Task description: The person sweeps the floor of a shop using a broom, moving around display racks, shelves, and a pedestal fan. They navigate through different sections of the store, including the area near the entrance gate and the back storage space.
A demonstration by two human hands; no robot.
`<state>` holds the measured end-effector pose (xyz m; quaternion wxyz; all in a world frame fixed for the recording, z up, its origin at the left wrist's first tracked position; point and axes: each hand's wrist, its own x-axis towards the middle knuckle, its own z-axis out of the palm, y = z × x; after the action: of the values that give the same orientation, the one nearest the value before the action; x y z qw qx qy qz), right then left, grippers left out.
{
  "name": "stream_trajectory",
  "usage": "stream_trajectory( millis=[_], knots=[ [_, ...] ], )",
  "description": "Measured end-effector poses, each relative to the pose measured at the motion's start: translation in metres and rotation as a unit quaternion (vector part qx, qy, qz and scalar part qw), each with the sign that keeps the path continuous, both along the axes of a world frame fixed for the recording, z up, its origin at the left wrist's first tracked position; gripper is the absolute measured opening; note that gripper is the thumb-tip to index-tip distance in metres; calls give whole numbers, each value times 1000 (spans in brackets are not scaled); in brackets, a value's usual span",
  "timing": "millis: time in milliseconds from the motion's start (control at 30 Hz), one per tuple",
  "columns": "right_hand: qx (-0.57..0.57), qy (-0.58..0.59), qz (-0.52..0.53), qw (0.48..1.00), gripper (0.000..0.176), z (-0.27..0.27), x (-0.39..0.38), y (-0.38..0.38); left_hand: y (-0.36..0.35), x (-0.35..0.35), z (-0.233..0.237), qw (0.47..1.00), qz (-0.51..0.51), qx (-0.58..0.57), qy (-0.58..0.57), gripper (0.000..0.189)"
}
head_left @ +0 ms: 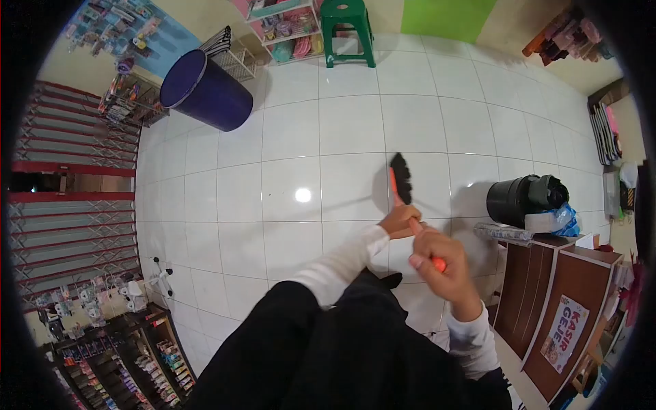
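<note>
A broom [403, 181] with an orange handle and black bristles points away from me, its head over the white tiles. My left hand [400, 221] is wrapped round the handle just above the broom head in this view. Closer to my body, my right hand [447, 268] grips the handle's upper end, with the orange tip showing beside the thumb. A few small dark specks [270, 195] lie on the tiled floor [290, 249] to the left of the broom.
A dark blue bin [222, 99] and a green stool [345, 31] stand at the far side. Right of me are black buckets [509, 201] and a brown counter [526, 301]. A red folding gate [82, 147] and stocked shelves [123, 365] line the left.
</note>
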<state>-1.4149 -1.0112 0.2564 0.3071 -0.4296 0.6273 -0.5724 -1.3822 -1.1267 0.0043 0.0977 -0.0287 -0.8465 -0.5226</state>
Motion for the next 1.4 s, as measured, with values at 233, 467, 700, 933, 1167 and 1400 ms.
stream_trajectory(
  millis=[233, 467, 700, 933, 1167, 1400],
  knots=[
    [-46, -96, 143, 984, 21, -27, 48, -97, -134, 127, 7, 987, 90, -83, -102, 31],
    [-46, -135, 135, 981, 14, -106, 87, -161, -238, 201, -52, 930, 96, -238, -261, 27],
    [60, -215, -10, 975, 24, -90, 0, -107, -202, 106, -18, 911, 117, -288, -272, 22],
    [-176, -153, -171, 957, 37, 45, -131, 26, -57, -68, 134, 989, -73, -86, -93, 30],
    [-169, -25, -227, 959, 28, 115, -215, 106, 74, -226, 152, 972, -232, -19, -25, 20],
    [42, 111, -140, 983, 19, 36, -292, 81, 105, -345, 28, 977, -214, 0, 3, 14]
  ],
)
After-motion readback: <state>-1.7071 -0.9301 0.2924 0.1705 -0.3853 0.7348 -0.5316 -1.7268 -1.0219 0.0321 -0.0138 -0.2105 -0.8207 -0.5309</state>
